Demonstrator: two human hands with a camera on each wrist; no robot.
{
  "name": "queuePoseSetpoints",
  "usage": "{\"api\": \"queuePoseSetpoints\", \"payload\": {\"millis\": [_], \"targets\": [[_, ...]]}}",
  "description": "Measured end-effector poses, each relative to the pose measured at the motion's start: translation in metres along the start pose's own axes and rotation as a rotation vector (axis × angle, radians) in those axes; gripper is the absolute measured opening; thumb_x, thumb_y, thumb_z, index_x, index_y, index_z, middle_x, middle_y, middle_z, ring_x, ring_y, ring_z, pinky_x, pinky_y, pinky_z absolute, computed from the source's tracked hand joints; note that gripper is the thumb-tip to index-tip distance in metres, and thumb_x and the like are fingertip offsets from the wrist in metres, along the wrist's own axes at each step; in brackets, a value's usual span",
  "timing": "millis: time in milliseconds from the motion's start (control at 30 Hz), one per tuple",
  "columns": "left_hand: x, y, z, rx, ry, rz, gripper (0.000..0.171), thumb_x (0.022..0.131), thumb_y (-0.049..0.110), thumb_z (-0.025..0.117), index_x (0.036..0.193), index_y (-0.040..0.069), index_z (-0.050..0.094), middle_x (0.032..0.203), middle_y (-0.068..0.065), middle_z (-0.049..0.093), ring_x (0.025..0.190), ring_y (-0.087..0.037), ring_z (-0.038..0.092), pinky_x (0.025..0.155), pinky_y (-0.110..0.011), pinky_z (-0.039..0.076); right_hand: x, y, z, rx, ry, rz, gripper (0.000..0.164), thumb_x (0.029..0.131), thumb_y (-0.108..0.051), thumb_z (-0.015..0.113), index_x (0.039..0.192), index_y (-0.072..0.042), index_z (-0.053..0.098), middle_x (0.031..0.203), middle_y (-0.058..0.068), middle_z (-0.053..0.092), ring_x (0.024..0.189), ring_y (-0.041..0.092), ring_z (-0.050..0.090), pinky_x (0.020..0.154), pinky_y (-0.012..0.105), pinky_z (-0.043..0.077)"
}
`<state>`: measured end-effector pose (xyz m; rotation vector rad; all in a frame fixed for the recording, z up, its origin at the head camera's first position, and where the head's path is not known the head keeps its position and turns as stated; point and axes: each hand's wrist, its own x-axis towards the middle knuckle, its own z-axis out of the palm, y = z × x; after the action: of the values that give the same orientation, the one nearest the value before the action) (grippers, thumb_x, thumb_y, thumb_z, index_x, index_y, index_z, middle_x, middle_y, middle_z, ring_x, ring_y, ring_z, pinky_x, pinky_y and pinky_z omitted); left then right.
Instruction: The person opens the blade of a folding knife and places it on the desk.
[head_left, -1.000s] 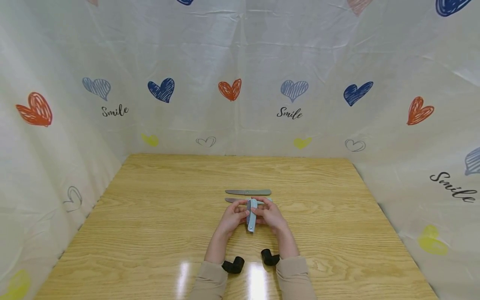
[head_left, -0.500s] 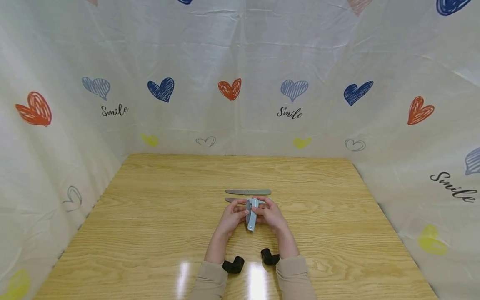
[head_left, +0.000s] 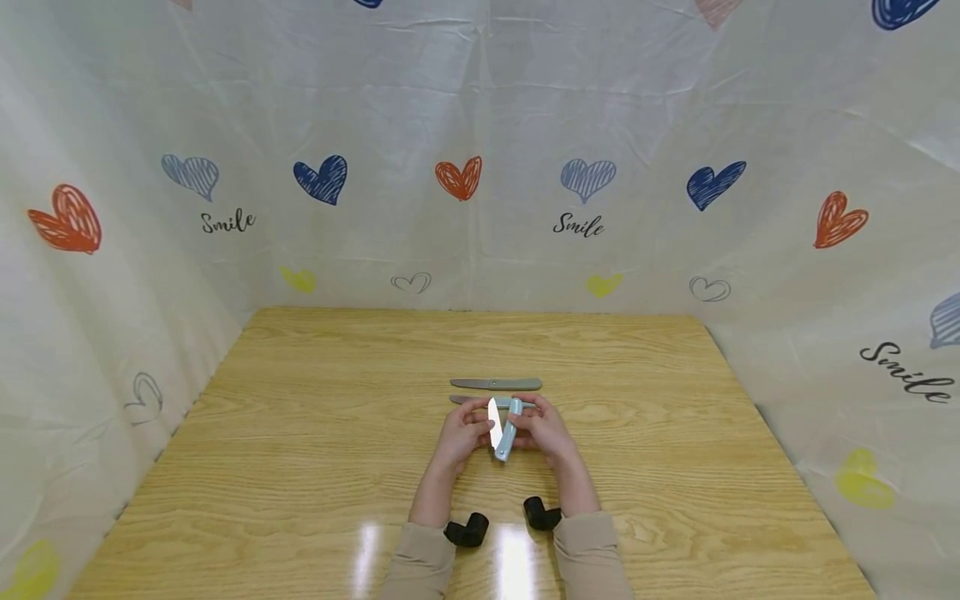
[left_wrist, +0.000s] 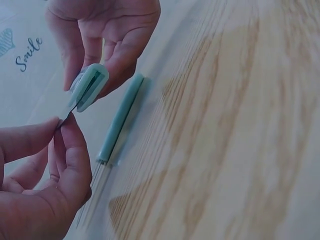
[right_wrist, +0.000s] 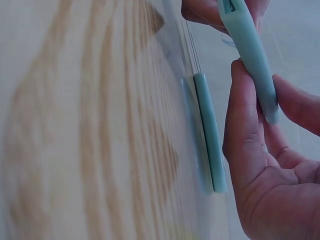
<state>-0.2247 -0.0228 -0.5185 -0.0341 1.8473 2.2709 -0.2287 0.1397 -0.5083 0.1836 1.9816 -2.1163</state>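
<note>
Both hands hold a folding knife with a light blue handle (head_left: 508, 435), its blade (head_left: 495, 423) swung partway out at a narrow angle. My left hand (head_left: 461, 435) pinches the blade between thumb and fingers, seen close in the left wrist view. The handle is gripped by my right hand (head_left: 546, 431), thumb on one side and fingers on the other in the right wrist view. Just beyond the hands lies a second knife with a pale blue handle (head_left: 504, 402), partly covered by fingers. Behind it a knife with a grey-green handle (head_left: 516, 384) lies parallel, blade pointing left.
The wooden table (head_left: 337, 400) carries the knives. A white curtain (head_left: 517, 100) printed with hearts and "Smile" surrounds its back and sides. A black wrist-worn device (head_left: 468, 531) sits by the left sleeve, another black device (head_left: 541, 514) by the right.
The folding knife's blade has swung further from its handle, toward the left, and now catches bright light. My right hand has shifted slightly right with the handle. The two knives on the table stay put.
</note>
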Motion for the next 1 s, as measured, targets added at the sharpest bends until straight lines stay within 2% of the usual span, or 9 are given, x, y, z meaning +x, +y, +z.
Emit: {"api": "queuePoseSetpoints", "payload": {"millis": [167,333,500,733,1000], "targets": [[-0.001,0.001,-0.001,-0.023,0.001,-0.015,0.046,0.089,-0.012,0.055,0.134,-0.013,0.045,0.083,-0.003,0.052,0.070,-0.011,0.056,0.062,-0.021,0.054,-0.001,0.000,-0.001,0.007,0.002,-0.004,0.046,0.092,0.001,0.060,0.136,0.005,0.046,0.086,0.005,0.060,0.072,0.017,0.064,0.062,0.032,0.058],[-0.002,0.003,-0.002,-0.025,0.021,-0.029,0.046,0.089,-0.012,0.056,0.133,-0.011,0.047,0.084,-0.003,0.051,0.070,-0.012,0.056,0.064,-0.023,0.054,0.000,0.001,-0.002,0.004,0.006,-0.003,0.046,0.093,0.001,0.059,0.137,0.002,0.047,0.086,0.005,0.059,0.072,0.017,0.064,0.062,0.033,0.058],[-0.005,0.004,-0.006,-0.043,0.011,0.018,0.042,0.087,-0.009,0.061,0.128,-0.006,0.055,0.085,-0.007,0.054,0.071,-0.013,0.058,0.067,-0.027,0.058,-0.001,0.001,-0.003,0.002,0.015,-0.005,0.044,0.093,0.002,0.058,0.135,0.003,0.049,0.086,0.005,0.058,0.072,0.016,0.063,0.063,0.034,0.059],[-0.003,0.008,-0.006,0.002,0.057,-0.070,0.049,0.089,-0.011,0.057,0.137,-0.009,0.045,0.089,-0.007,0.052,0.071,-0.014,0.057,0.069,-0.028,0.058,-0.001,0.001,-0.004,0.019,0.034,-0.002,0.043,0.093,0.002,0.056,0.135,0.003,0.049,0.088,0.007,0.057,0.072,0.016,0.062,0.063,0.034,0.059],[-0.004,0.012,-0.006,-0.051,0.074,-0.069,0.048,0.090,-0.013,0.055,0.136,-0.010,0.041,0.088,-0.007,0.050,0.069,-0.013,0.058,0.068,-0.028,0.059,-0.002,-0.001,-0.005,0.083,0.076,-0.018,0.043,0.092,0.005,0.056,0.135,0.007,0.047,0.092,0.008,0.059,0.073,0.016,0.061,0.063,0.032,0.059]]}}
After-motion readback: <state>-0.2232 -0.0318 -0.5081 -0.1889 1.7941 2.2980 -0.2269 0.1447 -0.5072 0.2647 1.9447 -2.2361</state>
